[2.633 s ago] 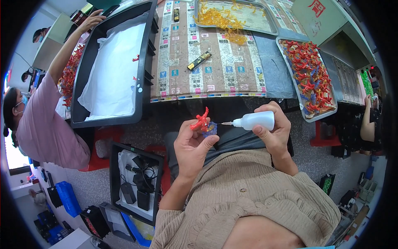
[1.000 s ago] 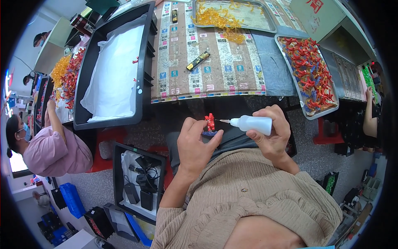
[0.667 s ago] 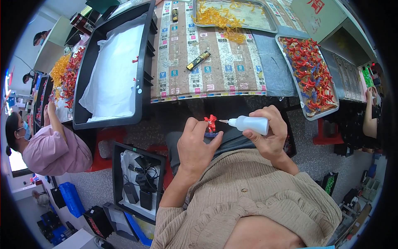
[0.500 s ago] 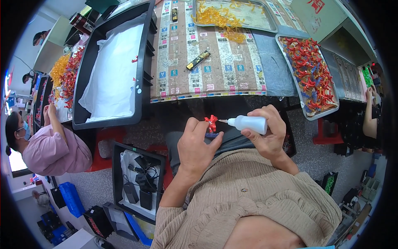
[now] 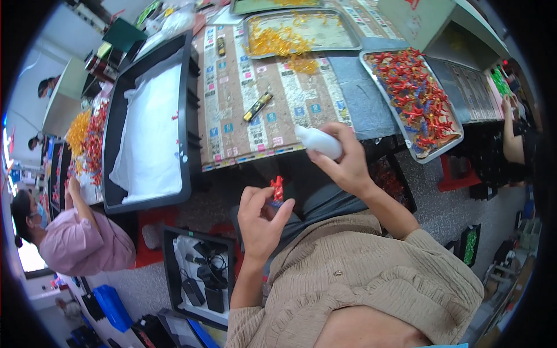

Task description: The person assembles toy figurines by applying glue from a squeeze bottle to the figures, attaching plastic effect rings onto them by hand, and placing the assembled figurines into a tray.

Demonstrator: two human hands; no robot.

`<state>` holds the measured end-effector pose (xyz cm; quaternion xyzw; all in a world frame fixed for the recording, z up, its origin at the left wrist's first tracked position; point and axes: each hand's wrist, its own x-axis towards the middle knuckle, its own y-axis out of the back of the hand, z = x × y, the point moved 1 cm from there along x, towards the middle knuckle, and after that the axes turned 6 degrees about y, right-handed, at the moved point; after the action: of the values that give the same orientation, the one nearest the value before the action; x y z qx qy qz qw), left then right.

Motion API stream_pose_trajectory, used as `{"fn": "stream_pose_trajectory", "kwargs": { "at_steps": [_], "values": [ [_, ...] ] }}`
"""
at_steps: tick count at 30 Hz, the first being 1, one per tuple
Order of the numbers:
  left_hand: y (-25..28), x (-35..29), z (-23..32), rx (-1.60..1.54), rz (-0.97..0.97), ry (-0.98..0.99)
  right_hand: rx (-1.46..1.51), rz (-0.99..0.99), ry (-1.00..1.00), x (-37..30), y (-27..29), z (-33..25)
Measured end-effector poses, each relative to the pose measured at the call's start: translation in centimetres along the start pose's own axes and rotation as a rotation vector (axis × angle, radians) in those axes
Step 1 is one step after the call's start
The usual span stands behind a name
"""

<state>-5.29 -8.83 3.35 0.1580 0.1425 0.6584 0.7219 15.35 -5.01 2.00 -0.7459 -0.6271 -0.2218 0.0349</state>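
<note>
Above my lap, my left hand (image 5: 261,216) pinches a small red toy figure (image 5: 277,187) with a bluish base between thumb and fingers. My right hand (image 5: 342,156) is wrapped round a white squeeze bottle (image 5: 320,143), its pale nozzle pointing up and left over the table's front edge. The bottle and the figure are apart. On the table beyond lie a metal tray of loose yellow translucent pieces (image 5: 278,40) and, at the right, a metal tray (image 5: 460,136) heaped with red, blue and yellow figures.
A large black tray (image 5: 184,174) lined with white sheet stands at left, a few red bits at its right side. A black-and-gold stick (image 5: 258,107) lies on the patterned table cover (image 5: 232,139). Below left, a black bin (image 5: 168,255) holds adapters and cables. People sit at both sides.
The bottle has moved away from the figure, up and left toward the table, its nozzle now tilted upward. My left hand with the figure has gone slightly lower and left. The view has shifted.
</note>
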Motion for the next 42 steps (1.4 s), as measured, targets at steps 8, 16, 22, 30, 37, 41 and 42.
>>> {"fn": "stream_pose_trajectory", "kwargs": {
  "at_steps": [8, 16, 22, 30, 37, 41, 42],
  "values": [
    [0.1, -0.8, -1.9, -0.553, -0.135, 0.236, -0.248, -0.061, 0.220, 4.5, -3.8, 3.6],
    [-0.1, -1.0, -2.4, -0.632, -0.155, 0.310, -0.249, -0.169, 0.277, 5.7, -2.3, 3.9],
    [-0.4, -0.8, -2.3, -0.677, -0.177, 0.324, -0.335, -0.111, 0.254, 10.8, 2.1, 5.9],
    [-0.6, -1.0, -2.3, -0.662, -0.219, 0.319, -0.871, -0.214, 0.276, 16.2, 0.7, 8.7],
    [-0.3, -1.2, -2.5, -0.675, -0.199, 0.332, -0.708, -0.158, 0.223, 15.5, 2.0, 8.9],
    [-0.4, -1.1, -2.6, -0.666, -0.212, 0.338, -0.294, 0.010, 0.019, 13.5, 3.1, 7.2],
    [-0.4, -1.1, -2.5, -0.670, -0.211, 0.340, -0.297, 0.007, 0.017, 12.8, 3.3, 6.7]
  ]
}}
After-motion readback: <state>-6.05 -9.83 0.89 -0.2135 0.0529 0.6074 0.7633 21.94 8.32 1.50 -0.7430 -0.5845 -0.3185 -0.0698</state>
